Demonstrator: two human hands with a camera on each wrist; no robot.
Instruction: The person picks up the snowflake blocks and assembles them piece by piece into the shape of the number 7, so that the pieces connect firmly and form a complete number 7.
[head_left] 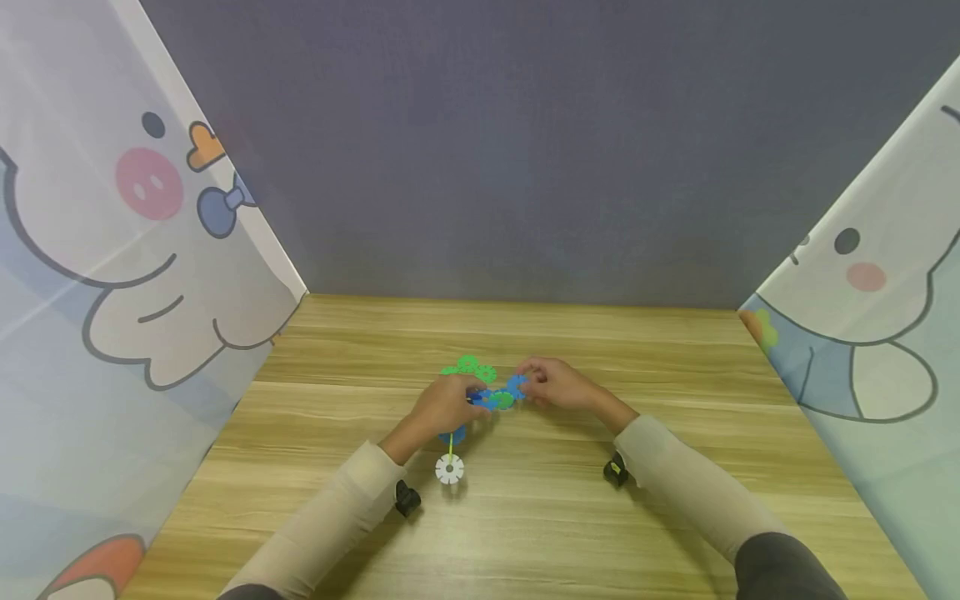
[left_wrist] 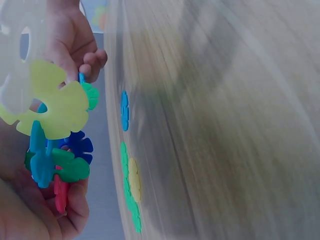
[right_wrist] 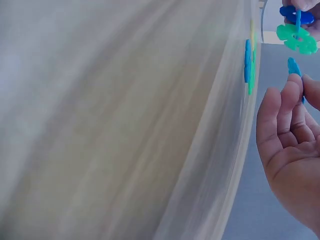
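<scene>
My left hand (head_left: 442,404) has its fingers curled round a linked cluster of notched discs (left_wrist: 55,120), gripping it beside the red disc (left_wrist: 60,197); exactly which piece my thumb presses, I can't tell. My right hand (head_left: 564,385) pinches a single blue disc (head_left: 516,386) between thumb and fingertips, close to the cluster's green disc (right_wrist: 305,45), with a narrow gap showing from the right wrist. Much of that blue disc is covered by my fingers.

From above, my left hand hides the cluster's middle; from the left wrist, the white disc (head_left: 457,469) is pale, blurred and cut off at the frame's edge. The flat green discs (head_left: 468,364) lie just beyond my left hand, partly behind it, with a flat yellow disc (left_wrist: 134,180) against them, seen only edge-on from that wrist.

Bare wooden tabletop (head_left: 525,517) stretches between my forearms and out past my right hand. Beyond both hands it ends at a dark grey panel (head_left: 525,150); cartoon-printed panels slant up well outside my left (head_left: 75,317) and right.

The cluster joins white, translucent yellow, blue, green, dark blue and red pieces, petal-edged and slotted together at angles, its white end reaching back towards me.
</scene>
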